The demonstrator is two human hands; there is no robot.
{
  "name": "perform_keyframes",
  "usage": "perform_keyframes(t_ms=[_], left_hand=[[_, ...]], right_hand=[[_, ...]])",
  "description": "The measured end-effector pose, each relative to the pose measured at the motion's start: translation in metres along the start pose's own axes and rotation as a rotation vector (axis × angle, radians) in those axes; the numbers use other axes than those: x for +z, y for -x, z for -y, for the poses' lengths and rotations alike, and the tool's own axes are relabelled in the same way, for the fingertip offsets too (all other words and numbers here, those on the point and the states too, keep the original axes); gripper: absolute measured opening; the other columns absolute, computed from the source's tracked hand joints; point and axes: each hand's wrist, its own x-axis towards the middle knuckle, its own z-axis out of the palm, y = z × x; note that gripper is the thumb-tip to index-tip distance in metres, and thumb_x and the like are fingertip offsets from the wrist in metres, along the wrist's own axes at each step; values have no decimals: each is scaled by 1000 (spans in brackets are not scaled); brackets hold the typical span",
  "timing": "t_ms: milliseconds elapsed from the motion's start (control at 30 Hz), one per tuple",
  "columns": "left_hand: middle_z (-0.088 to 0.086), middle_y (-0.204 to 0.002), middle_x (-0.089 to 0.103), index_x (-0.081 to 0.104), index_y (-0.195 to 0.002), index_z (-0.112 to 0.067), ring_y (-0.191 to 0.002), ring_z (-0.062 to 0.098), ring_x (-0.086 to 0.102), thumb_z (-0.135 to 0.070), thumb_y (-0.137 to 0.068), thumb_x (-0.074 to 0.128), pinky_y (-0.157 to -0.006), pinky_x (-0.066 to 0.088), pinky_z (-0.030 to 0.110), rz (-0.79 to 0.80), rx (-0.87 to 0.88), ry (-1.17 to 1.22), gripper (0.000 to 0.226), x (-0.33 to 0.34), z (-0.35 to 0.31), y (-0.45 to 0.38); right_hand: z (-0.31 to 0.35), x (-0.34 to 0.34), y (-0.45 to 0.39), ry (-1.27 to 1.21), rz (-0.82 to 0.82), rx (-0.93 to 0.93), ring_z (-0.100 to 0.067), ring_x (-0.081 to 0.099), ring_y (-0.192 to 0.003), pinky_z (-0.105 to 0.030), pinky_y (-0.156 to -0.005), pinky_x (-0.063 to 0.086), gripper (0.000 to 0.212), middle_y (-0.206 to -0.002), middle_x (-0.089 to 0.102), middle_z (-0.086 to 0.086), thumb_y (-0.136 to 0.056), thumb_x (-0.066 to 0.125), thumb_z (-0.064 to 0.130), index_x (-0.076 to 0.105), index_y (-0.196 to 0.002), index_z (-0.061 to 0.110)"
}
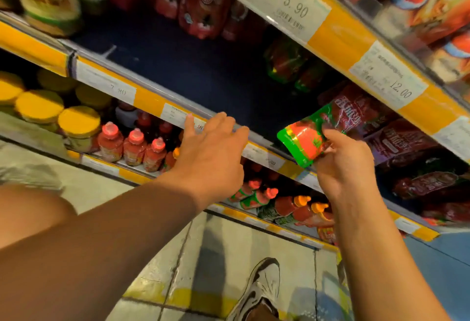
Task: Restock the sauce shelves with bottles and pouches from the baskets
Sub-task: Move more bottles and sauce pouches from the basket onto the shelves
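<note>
Left hand (211,157): near, centre; fingers straight and spread, tips resting on yellow shelf edge (150,101). Right hand (346,165): fingers curled, pinching green-and-red sauce pouch (305,142) at lower corner, held just in front of dark middle shelf (203,73). Dark red pouches (396,140): right, far, possibly lying flat. Red bottles (132,146): lower shelf, left.

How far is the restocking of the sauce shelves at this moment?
Partly done. Dark red sauce pouches already lie on the right of the dark blue shelf. In hand: the right hand pinches a green and red sauce pouch at the shelf's front, while the left hand rests open on the yellow edge strip. Left: the shelf's bare middle. No baskets are visible.
</note>
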Motion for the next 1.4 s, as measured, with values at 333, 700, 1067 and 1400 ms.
perform_keyframes(t_ms=[333,700,1067,1400], left_hand=[[-7,-146,38,43,-146,-30,-143,19,29,-52,-97,55,-115,34,51,-74,-29,73,55,-1,3,-9],[-6,-151,39,56,-143,-29,-146,17,28,-67,-97,40,-108,40,51,-120,-52,160,61,6,5,-13],[-6,-148,40,59,-137,-31,-145,17,28,-71,-94,32,-104,37,47,-122,-59,206,65,7,6,-15],[-5,-151,30,52,-142,-29,-148,19,22,-68,-99,38,-113,34,48,-68,-102,206,60,2,0,-19]], right_hand=[[-27,31,-34,221,-228,-144,-19,55,-121,-26,-112,30,55,-128,62,4,-95,73,8,49,-144,11],[-19,-5,-46,613,39,-324,10,68,-94,-19,-86,54,33,-108,73,18,-90,82,15,65,-115,29],[-27,8,-106,859,-181,-321,-28,73,-97,-53,-86,62,87,-122,72,-1,-64,81,77,60,-133,29],[-17,30,-181,517,-80,-125,-18,65,-110,-18,-53,56,67,-140,58,-4,-92,79,27,48,-151,16]])
